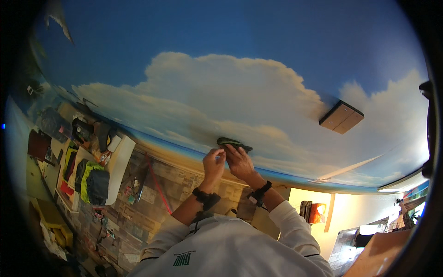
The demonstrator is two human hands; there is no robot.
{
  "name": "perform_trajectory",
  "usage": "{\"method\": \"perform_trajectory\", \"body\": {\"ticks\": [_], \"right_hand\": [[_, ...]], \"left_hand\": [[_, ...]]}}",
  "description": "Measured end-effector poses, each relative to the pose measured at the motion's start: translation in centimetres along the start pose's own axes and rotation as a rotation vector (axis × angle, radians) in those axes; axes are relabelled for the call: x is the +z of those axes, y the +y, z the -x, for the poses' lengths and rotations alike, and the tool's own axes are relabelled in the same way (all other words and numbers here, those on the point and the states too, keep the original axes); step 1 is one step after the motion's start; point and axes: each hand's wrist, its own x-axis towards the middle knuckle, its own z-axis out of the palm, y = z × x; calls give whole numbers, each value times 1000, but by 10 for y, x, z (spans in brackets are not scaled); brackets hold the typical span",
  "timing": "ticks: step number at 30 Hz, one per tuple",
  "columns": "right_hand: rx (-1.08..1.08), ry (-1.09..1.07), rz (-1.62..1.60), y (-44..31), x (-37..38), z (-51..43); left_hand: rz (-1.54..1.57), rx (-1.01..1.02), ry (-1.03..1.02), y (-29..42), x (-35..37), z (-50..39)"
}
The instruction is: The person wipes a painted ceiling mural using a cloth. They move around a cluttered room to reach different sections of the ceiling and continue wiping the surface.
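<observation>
A dark green, flat oval object (234, 142) with a paler streak lies against a wall mural of sky, clouds and beach (225, 93). What exactly it is, I cannot tell. My right hand (239, 162) lays its fingers over the object's lower edge. Just to the left, my left hand (213, 167) is raised with thumb and index finger brought together, close to the object's lower left side. Whether something small sits in that pinch cannot be made out. Both wrists wear black bands with small devices (206, 199).
A brown two-panel box (342, 117) juts from the mural at right. Clothes (93, 180) and bags lie on and beside a white cabinet (121, 166) at left. A red strip (158, 185) crosses the patterned floor (128, 221). A wooden panel (377, 254) stands at lower right.
</observation>
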Motion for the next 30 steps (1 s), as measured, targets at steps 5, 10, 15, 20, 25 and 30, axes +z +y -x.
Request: {"method": "perform_trajectory", "body": {"ticks": [5,10,15,20,25,30], "right_hand": [[73,139,-35,9,-32,-7],[118,418,-16,16,-79,-25],[119,387,-119,17,-68,-5],[188,347,-175,11,-29,40],[236,379,-265,7,-27,61],[341,563,-220,0,-67,51]], "left_hand": [[46,55,-61,50,9,-24],[59,369,56,108,9,-43],[89,222,34,100,27,-42],[13,64,-139,53,51,-15],[-9,-101,-171,32,72,-6],[54,-115,-166,69,77,-15]]}}
